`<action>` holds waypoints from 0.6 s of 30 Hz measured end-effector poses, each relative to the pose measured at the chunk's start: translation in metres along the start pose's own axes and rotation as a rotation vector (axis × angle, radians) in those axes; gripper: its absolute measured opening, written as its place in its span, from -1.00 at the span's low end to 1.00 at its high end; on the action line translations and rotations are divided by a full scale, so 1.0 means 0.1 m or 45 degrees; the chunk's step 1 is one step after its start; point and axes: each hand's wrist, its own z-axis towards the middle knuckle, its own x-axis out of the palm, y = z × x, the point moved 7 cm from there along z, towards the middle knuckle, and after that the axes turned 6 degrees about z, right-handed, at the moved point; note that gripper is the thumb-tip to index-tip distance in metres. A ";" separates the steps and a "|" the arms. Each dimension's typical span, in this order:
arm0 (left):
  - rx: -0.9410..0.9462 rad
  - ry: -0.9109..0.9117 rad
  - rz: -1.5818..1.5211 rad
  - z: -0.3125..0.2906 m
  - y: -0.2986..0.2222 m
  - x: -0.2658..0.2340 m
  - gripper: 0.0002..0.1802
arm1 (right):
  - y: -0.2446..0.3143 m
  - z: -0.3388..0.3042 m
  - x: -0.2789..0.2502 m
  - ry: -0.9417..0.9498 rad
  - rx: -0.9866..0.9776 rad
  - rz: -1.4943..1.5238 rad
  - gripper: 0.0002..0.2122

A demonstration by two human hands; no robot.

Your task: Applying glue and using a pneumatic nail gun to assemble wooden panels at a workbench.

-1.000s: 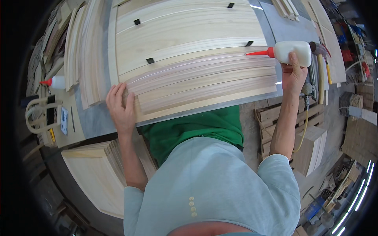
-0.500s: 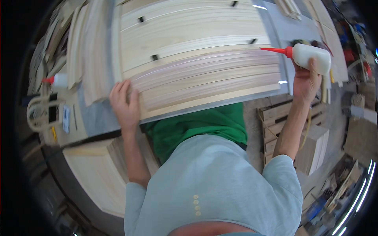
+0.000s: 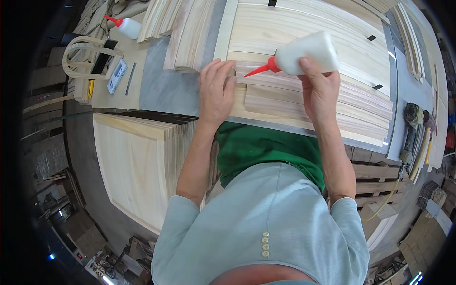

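In my right hand (image 3: pixel 320 88) is a white squeeze glue bottle (image 3: pixel 308 53) with a red cap and a long red nozzle, tilted so the tip points left and down. The tip is close above the left end of a pale wooden strip (image 3: pixel 270 76). My left hand (image 3: pixel 216 90) has its fingers bent together at that same end; its thumb partly hides the grip. More wooden strips (image 3: pixel 275 99) lie side by side just below, along the table's near edge. Beyond them is a flat wooden panel (image 3: pixel 304 23) with small black pieces on it.
Stacked strips (image 3: pixel 190 38) stand left of the panel. A second glue bottle (image 3: pixel 129 28), a curved wooden frame (image 3: pixel 71 57) and a blue-white box (image 3: pixel 117 76) are farther left. Framed panels (image 3: pixel 133 166) lean below the table. A power or air tool (image 3: pixel 409 133) with a yellow hose is at right.
My right hand has brought the glue bottle left, from the strips' right end to their left end. My left hand stays at the left end. The view has shifted left.
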 end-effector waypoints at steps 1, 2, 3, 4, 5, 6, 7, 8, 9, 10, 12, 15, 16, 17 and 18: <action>0.004 0.001 -0.002 0.00 0.00 0.00 -0.63 | -0.04 0.01 0.02 0.000 0.002 -0.003 -0.60; 0.002 0.002 -0.005 0.01 0.00 -0.01 -0.63 | -0.07 0.01 0.03 0.003 0.002 0.008 -0.60; -0.005 0.014 -0.001 0.01 -0.01 -0.01 -0.63 | -0.09 0.02 0.03 0.003 -0.001 0.017 -0.61; -0.011 0.027 0.004 0.02 -0.01 -0.01 -0.63 | -0.09 0.02 0.02 0.002 -0.005 0.025 -0.61; -0.015 0.040 0.007 0.02 -0.02 0.00 -0.62 | -0.07 0.02 -0.01 -0.004 -0.008 0.018 -0.61; -0.011 0.045 -0.003 0.02 -0.03 0.00 -0.62 | -0.01 0.01 -0.06 -0.023 -0.024 0.011 -0.61; -0.019 0.046 0.003 0.02 -0.02 0.00 -0.62 | 0.06 0.01 -0.12 -0.043 -0.042 0.002 -0.62; -0.027 0.047 0.009 0.02 -0.03 0.00 -0.62 | 0.12 -0.01 -0.19 -0.063 -0.060 -0.006 -0.62; -0.033 0.048 0.014 0.02 -0.03 0.00 -0.62 | 0.17 -0.02 -0.26 -0.074 -0.066 -0.014 -0.62; -0.026 0.054 0.001 0.02 -0.04 0.01 -0.62 | 0.23 -0.04 -0.35 -0.100 -0.085 -0.031 -0.63; -0.028 0.043 0.012 0.01 -0.03 -0.02 -0.63 | 0.36 -0.08 -0.52 -0.154 -0.123 -0.062 -0.64; -0.010 0.048 -0.013 0.02 -0.03 0.01 -0.63 | 0.61 -0.18 -0.81 -0.239 -0.180 -0.119 -0.66; -0.014 0.049 -0.012 0.02 -0.02 0.02 -0.63 | 0.69 -0.21 -0.91 -0.273 -0.198 -0.142 -0.67; -0.017 0.050 -0.013 0.02 -0.01 0.04 -0.63 | 0.75 -0.23 -1.00 -0.291 -0.209 -0.157 -0.67; -0.005 0.057 -0.028 0.02 -0.02 0.03 -0.63 | 0.83 -0.27 -1.09 -0.307 -0.240 -0.149 -0.66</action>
